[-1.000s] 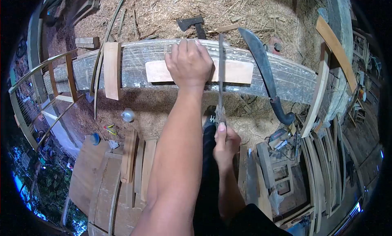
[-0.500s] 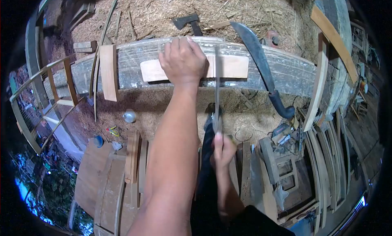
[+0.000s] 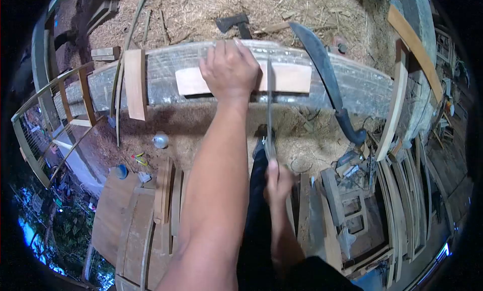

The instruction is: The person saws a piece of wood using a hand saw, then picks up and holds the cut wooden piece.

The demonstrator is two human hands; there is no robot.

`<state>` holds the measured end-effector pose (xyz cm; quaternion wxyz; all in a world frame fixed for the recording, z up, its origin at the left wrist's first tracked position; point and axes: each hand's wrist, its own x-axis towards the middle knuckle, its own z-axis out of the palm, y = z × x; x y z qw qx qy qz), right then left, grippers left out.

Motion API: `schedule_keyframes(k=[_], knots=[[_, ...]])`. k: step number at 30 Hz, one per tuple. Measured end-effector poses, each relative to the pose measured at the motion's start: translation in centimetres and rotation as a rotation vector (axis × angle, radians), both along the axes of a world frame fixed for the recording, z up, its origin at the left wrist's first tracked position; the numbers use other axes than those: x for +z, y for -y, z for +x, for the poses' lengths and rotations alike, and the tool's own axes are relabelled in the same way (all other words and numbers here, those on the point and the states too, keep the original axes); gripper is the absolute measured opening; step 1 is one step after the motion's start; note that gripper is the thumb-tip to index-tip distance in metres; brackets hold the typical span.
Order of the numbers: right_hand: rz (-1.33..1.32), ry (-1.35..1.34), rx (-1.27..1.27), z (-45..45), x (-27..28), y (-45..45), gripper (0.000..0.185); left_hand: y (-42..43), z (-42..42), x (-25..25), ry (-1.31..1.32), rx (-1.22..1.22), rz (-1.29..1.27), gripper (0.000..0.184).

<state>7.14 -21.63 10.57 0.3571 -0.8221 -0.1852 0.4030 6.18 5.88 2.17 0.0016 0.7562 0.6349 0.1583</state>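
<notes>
My left hand (image 3: 230,72) is closed over a pale wooden board (image 3: 291,78), holding it flat against the long grey timber beam (image 3: 352,82). Its fingers curl toward the beam's far edge. To the right of that hand, a handsaw (image 3: 269,107) stands edge-on to me, its blade crossing the board. My right hand (image 3: 278,183) grips the saw's near end, below the beam, and covers the handle. A large curved machete (image 3: 322,64) with a black handle rests across the beam, right of the board.
Beyond the beam, an axe head (image 3: 232,22) shows on shavings. At left, a short wood piece (image 3: 135,85) lies across the beam beside thin strips. A slatted wooden frame (image 3: 55,125) stands farther left. Curved wood strips (image 3: 402,205) are stacked at lower right.
The view has shifted slightly, so the beam, board and machete sit a little up and right. Both hands keep their grips; the saw stays across the board.
</notes>
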Motion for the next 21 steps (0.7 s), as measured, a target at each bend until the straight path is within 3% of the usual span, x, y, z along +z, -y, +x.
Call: schedule_keyframes(k=[2, 3, 7, 12, 14, 21], knots=[[-0.026, -0.152, -0.016, 1.5, -0.7, -4.2, 0.034, -0.2, 0.3, 0.0, 0.018, -0.006, -0.01, 0.025], [0.05, -0.207, -0.149, 0.6, -1.8, -3.9, 0.036, 0.1, 0.2, 0.1, 0.014, 0.002, -0.025, 0.026], [0.026, -0.008, -0.032, -0.8, -1.4, -0.1, 0.038, 0.0, 0.0, -0.1, 0.02, 0.001, -0.017, 0.026], [-0.003, -0.19, -0.121, -0.6, -3.0, -2.3, 0.04, 0.0, 0.3, 0.0, 0.034, 0.005, -0.026, 0.027], [0.03, -0.122, -0.089, -1.0, -4.8, -0.9, 0.039, 0.0, 0.1, 0.2, 0.024, 0.012, -0.059, 0.026], [0.048, -0.077, -0.032, -0.1, -2.4, -0.8, 0.039, 0.0, -0.1, 0.2, 0.016, 0.012, -0.037, 0.027]])
